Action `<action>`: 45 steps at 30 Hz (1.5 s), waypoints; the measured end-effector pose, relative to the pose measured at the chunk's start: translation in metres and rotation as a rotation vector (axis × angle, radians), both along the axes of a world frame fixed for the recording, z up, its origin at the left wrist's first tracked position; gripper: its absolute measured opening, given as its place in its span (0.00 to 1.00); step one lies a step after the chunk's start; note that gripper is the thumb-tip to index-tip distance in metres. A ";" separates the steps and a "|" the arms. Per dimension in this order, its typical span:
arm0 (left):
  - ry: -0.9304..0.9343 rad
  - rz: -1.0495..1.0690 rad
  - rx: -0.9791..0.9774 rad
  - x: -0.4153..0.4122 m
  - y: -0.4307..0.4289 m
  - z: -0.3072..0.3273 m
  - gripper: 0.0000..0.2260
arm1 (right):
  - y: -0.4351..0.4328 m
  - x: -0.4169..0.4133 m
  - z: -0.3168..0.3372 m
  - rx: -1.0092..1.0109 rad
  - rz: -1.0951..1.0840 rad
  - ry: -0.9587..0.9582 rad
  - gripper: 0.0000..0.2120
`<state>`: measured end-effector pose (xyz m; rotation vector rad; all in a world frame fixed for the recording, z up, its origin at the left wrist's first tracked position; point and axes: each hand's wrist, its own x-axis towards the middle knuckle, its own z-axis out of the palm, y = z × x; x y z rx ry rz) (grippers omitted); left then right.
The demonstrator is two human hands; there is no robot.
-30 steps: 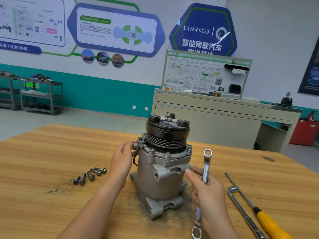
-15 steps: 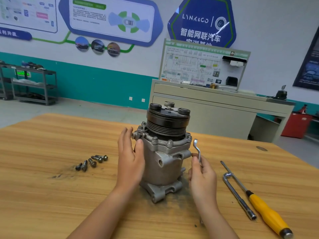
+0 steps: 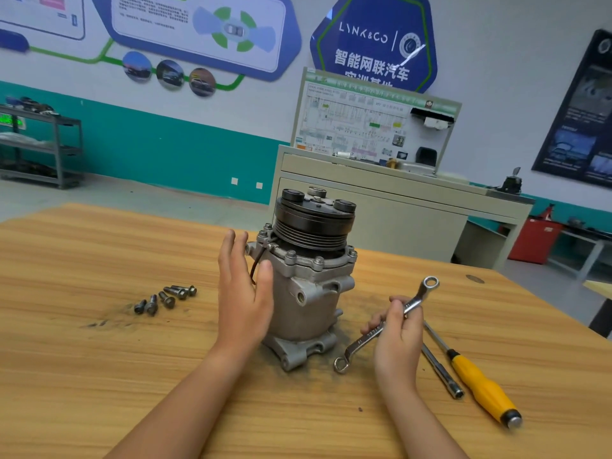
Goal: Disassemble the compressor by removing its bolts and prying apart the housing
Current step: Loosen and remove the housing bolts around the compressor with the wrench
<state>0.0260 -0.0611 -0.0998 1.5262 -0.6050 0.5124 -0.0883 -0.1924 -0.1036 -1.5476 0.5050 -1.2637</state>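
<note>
Standing upright on the wooden table [image 3: 99, 376], the compressor [image 3: 308, 293] sits just left of the wrench grip, with its black pulley [image 3: 313, 223] on top and its foot in a smear of dark grit. The left hand [image 3: 243, 293] is laid against the housing's near left side, across the body from the grip. Its fingers are straight and hold nothing, though a second ago they were curled up at the rim on that side.

The right hand [image 3: 399, 339] has its fingers pinched round the middle of the wrench [image 3: 418, 298]. A moment back that wrench stood upright, close by the housing. Now it is tipped onto a slant and drawn clear, one ring end up beyond the knuckles and the other low near the table, just off the compressor's foot.

Right of the grip a steel socket bar [image 3: 442, 372] and a yellow-handled screwdriver [image 3: 480, 389] lie side by side. Well off beyond the compressor, on the far side from the grip, a handful of loose bolts [image 3: 165, 298] rests in a small cluster.

To my eye, several flange bolts [image 3: 290, 255] still sit in the rim under the pulley, so the unbolting is only partly done. The tipped wrench looks like a re-set in the hand, getting a ring end ready for the next head while the flat left hand steadies the body. Prying the housing apart will have to wait until that rim is cleared.
</note>
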 end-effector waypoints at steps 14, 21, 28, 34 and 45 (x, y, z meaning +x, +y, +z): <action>-0.174 -0.093 0.076 -0.013 0.003 0.002 0.28 | 0.013 0.000 -0.010 -0.272 0.157 0.168 0.08; -0.215 -0.094 0.120 -0.015 0.004 0.001 0.32 | 0.012 0.000 -0.007 -0.233 0.155 0.197 0.09; -0.227 -0.096 0.126 -0.017 0.005 0.003 0.31 | -0.003 -0.020 0.012 -0.568 0.054 0.564 0.13; -0.243 -0.089 0.116 -0.019 0.005 0.004 0.30 | -0.013 -0.041 0.057 -0.777 -0.075 0.841 0.25; -0.216 -0.113 0.053 -0.018 0.006 0.005 0.33 | -0.015 -0.036 0.104 -1.072 -0.319 1.171 0.29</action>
